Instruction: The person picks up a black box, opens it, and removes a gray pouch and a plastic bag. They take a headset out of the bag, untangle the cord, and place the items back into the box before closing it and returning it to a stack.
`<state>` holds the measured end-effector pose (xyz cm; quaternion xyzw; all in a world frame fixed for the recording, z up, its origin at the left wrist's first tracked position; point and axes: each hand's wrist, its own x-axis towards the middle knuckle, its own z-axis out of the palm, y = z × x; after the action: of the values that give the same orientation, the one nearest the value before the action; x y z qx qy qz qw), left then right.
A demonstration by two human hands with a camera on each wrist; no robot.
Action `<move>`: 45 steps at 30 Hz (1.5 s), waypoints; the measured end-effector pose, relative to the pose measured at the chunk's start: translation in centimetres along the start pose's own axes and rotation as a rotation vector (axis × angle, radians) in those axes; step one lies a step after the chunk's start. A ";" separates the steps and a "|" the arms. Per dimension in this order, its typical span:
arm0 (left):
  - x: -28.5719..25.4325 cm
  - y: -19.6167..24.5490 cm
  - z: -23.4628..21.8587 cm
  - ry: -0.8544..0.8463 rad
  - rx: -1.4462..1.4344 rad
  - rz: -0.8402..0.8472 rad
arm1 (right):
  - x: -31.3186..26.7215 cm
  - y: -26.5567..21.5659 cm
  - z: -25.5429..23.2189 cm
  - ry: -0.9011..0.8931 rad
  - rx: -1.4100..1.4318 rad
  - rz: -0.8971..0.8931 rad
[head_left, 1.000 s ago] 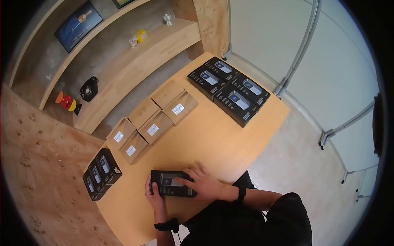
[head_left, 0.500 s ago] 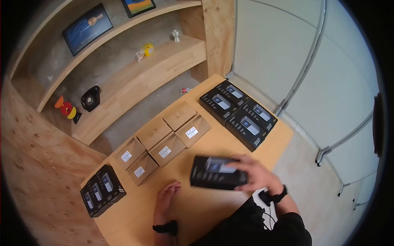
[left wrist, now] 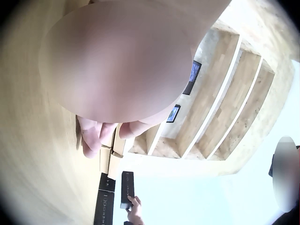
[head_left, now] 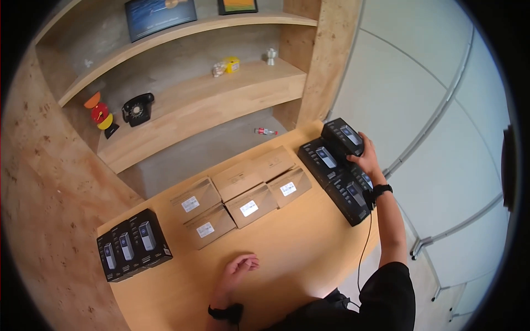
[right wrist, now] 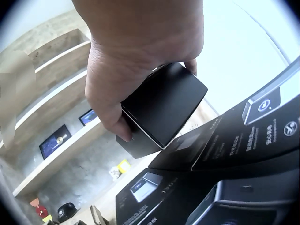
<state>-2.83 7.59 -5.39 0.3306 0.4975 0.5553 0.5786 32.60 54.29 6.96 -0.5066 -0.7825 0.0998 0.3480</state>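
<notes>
My right hand (head_left: 366, 158) grips a black printed box (head_left: 338, 133) by its end, thumb on one side and fingers on the other. That box is over the far corner of a group of flat-lying black boxes (head_left: 318, 163) at the table's right end. In the right wrist view the held box (right wrist: 166, 105) tilts above the others, and the left wrist view has it raised over them. Near the front of the table, my left hand (head_left: 238, 270) rests with loosely curled fingers and holds nothing.
Several brown cardboard boxes (head_left: 237, 179) with white labels stand in two rows mid-table. Three black boxes (head_left: 146, 240) line the left end. Behind the table is a wooden shelf (head_left: 215, 113) with a black telephone (head_left: 138, 109); white partition panels (head_left: 397, 94) stand at right.
My right hand has carried the black box from the table's front to the far right group. My left hand has let go of it and stays near the front. The head view has shifted.
</notes>
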 end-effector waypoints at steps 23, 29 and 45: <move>0.5 -1.3 -0.7 -0.015 -0.022 0.007 | -2.2 4.4 -0.3 0.048 0.064 0.009; 0.6 -1.2 -0.6 -0.021 -0.002 0.011 | -10.4 1.6 -4.0 0.206 -0.164 0.016; 1.7 -5.0 -2.3 -0.265 -0.126 0.269 | -25.2 -32.3 -1.5 -0.312 0.192 -0.494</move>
<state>-3.63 7.97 -11.12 0.4275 0.3328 0.6092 0.5791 16.32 17.15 13.31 -0.2444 -0.9129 0.1624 0.2837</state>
